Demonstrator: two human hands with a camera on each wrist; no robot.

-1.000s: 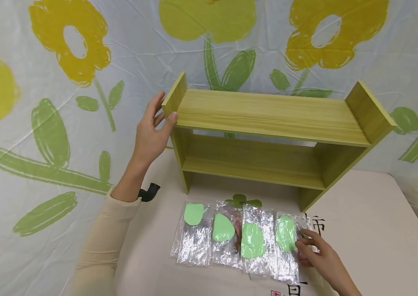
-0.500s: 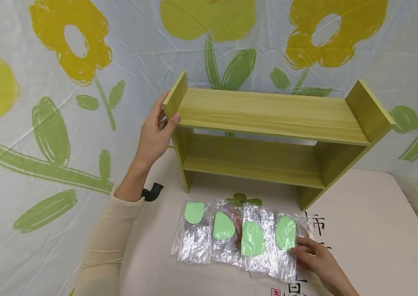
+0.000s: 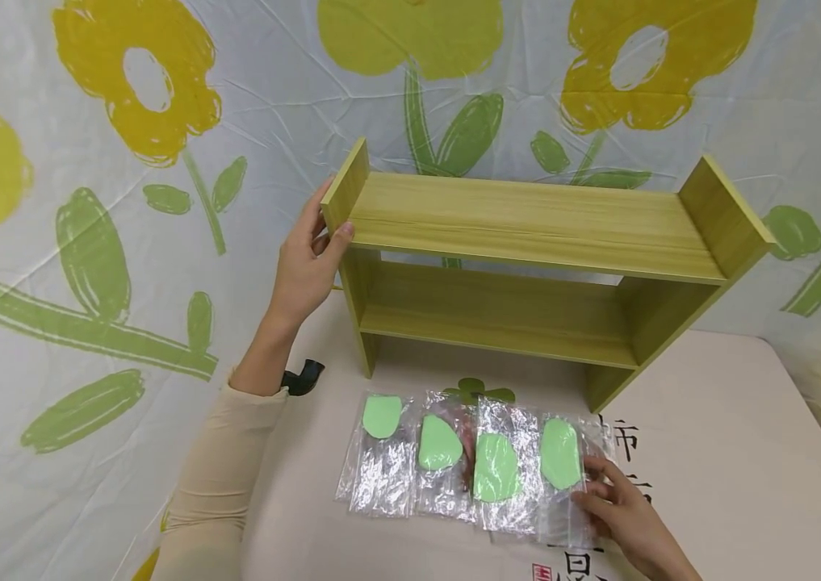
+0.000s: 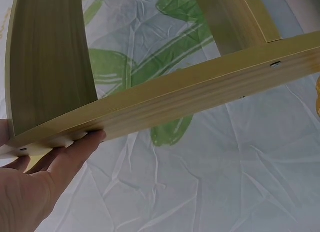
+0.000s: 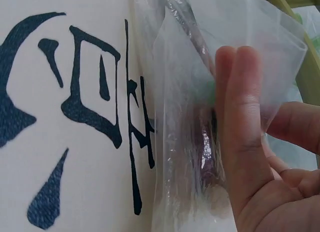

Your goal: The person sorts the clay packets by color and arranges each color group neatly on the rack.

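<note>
A two-tier wooden shelf (image 3: 497, 303) stands on the table with a raised panel at each end. My left hand (image 3: 303, 270) grips its upper left end panel, thumb at the front edge; in the left wrist view the fingers (image 4: 75, 154) press the panel's outer face. Before the shelf lie several clear plastic bags in a row, each showing a pale green piece. My right hand (image 3: 624, 504) pinches the edge of the rightmost plastic bag (image 3: 559, 516). Up close, two fingers (image 5: 244, 102) lie against the clear film (image 5: 280, 37); something dark reddish shows inside.
A black curved object (image 3: 303, 378) lies partly behind the left forearm. The pale tablecloth (image 3: 730, 452) carries black characters and a green flower print. A flower-patterned cloth (image 3: 272, 64) hangs behind the shelf.
My right hand has shifted slightly left onto the rightmost bag's edge, and that bag's lower part has moved and looks less shiny. My left hand has settled closer on the shelf panel.
</note>
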